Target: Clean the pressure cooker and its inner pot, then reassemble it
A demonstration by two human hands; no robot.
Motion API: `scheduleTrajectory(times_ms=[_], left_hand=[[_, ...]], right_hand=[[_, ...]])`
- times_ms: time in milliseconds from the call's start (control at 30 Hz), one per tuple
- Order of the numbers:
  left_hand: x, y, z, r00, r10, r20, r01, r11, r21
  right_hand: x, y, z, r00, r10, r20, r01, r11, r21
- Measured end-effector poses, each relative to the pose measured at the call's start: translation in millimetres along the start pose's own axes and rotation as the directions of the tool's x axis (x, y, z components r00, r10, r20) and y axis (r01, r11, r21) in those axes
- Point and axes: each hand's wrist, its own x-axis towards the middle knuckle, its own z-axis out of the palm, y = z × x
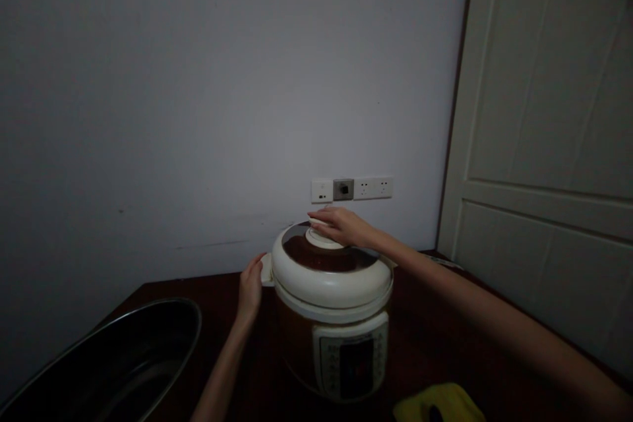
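One basin [165, 333] left of the cooker [333, 293], yellow cloth [455, 399] front right.

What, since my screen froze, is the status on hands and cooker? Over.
Left hand at side handle, right hand on lid knob. Cooker upright, lid on. Basin left, yellow item front right, neither apparently blocking.

1 head-worn camera, wearer's viewpoint, facing forward and slightly down toward wall [222, 92]. Wide view: wall fills most of upper part, door [548, 79] angles in at right. Cooker [333, 293] near, low and just right of centre, seen from front and above. Basin [158, 333] close, cut off at lower left.
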Motion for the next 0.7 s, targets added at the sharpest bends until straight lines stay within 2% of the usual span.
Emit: scheduleTrajectory(times_ms=[333,467,533,600,667,700], left_hand=[[2,0,-2.1,1.0,-0.012,-0.005,0.012,0.999,0.045],[2,3,-0.9,1.0,-0.014,-0.021,0.016,0.997,0.08],[1,3,-0.4,1.0,-0.015,-0.024,0.017,0.996,0.087],[0,4,0.0,1.0,-0.012,-0.024,0.014,0.996,0.083],[0,4,0.2,1.0,-0.011,-0.029,0.014,0.997,0.078],[0,4,0.3,0.999,-0.011,-0.034,0.013,0.997,0.076]], right_hand=[[-2,-5,3,0.999,0.019,0.034,-0.017,0.998,-0.06],[0,-7,-2,0.999,0.002,0.04,0.004,0.991,-0.136],[-7,-10,-11,0.999,-0.021,-0.026,0.017,0.986,-0.168],[-25,-15,-23,0.987,-0.024,-0.157,0.001,0.989,-0.146],[-57,-25,-34,0.96,-0.008,-0.279,-0.017,0.996,-0.085],[-78,-32,-38,0.958,0.004,-0.288,-0.024,0.998,-0.066]])
